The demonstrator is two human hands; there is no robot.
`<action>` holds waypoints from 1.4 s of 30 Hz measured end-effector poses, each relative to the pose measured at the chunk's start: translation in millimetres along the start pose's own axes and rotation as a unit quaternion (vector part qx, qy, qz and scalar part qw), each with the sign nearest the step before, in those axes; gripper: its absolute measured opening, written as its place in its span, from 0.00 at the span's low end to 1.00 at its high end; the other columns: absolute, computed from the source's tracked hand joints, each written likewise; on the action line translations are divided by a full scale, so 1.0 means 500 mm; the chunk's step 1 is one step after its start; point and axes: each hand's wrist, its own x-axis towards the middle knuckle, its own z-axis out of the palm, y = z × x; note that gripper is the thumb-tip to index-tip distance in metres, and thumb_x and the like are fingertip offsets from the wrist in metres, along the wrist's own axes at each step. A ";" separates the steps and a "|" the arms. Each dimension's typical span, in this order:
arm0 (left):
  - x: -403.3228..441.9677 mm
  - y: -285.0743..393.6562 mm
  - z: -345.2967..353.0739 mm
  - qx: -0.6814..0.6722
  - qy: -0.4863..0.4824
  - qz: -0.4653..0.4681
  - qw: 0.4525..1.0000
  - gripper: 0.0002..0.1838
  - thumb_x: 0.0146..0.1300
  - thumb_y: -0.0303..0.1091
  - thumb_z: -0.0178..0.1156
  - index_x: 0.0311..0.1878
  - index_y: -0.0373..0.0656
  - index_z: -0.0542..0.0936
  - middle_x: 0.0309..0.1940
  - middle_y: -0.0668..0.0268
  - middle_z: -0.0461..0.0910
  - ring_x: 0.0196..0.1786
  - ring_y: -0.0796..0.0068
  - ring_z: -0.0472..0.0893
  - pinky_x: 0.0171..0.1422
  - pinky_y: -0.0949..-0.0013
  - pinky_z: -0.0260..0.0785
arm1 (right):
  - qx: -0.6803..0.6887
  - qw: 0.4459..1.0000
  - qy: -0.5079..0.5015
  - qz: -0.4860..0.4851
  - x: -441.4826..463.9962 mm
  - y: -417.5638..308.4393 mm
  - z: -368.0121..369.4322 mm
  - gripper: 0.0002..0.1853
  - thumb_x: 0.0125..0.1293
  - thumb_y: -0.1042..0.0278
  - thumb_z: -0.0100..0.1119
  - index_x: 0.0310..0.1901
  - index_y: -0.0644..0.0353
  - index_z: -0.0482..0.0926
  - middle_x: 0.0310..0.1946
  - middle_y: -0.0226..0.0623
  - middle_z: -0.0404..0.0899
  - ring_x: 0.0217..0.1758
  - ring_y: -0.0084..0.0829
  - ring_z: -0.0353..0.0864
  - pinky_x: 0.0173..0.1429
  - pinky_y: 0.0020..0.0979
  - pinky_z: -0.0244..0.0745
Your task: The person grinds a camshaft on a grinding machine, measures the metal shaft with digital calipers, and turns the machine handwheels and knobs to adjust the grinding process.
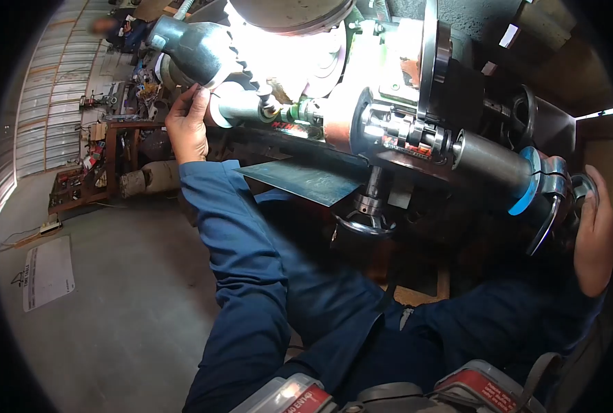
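Note:
My left hand [190,122] has its fingers and thumb raised at the rim of a black work lamp [195,54], beside a round metal cylinder [234,105] on the machine. The lamp's glare washes out the middle of the machine. On the right, my right hand [594,230] is wrapped round the edge of a handwheel [582,189] at the end of a grey cylinder [492,162]. A blue ring [527,182] and a lever [546,224] stand between them.
A thin metal plate [310,179] juts out below the machine, next to a small handwheel [365,224]. A cluttered workbench [79,199] is at the left, and a person [124,31] is far back. A printed sign [48,274] lies on the floor.

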 end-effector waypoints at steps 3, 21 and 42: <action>-0.008 0.008 0.008 -0.003 0.002 0.002 1.000 0.16 0.61 0.31 0.74 0.50 0.34 0.85 0.45 0.63 0.86 0.47 0.77 0.81 0.57 0.71 0.71 | 0.014 1.000 -0.022 -0.007 0.019 0.033 -0.001 0.19 0.79 0.69 0.42 0.66 0.64 0.73 0.60 0.47 0.79 0.62 0.38 0.78 0.67 0.33 0.69; -0.020 0.038 0.034 0.018 0.018 -0.014 1.000 0.14 0.63 0.29 0.72 0.49 0.32 0.83 0.46 0.61 0.84 0.48 0.75 0.80 0.58 0.70 0.70 | 0.148 0.952 -0.247 0.104 0.151 0.066 -0.017 0.09 0.64 0.73 0.52 0.44 0.66 0.76 0.31 0.36 0.79 0.17 0.17 0.69 0.19 0.23 0.63; -0.007 0.022 0.025 0.006 0.011 -0.005 1.000 0.17 0.59 0.30 0.76 0.49 0.34 0.85 0.41 0.66 0.86 0.44 0.79 0.81 0.57 0.72 0.71 | -0.019 0.780 -0.581 -0.233 0.332 0.255 0.072 0.10 0.43 0.68 0.68 0.25 0.64 0.81 0.24 0.39 0.82 0.24 0.35 0.79 0.31 0.36 0.73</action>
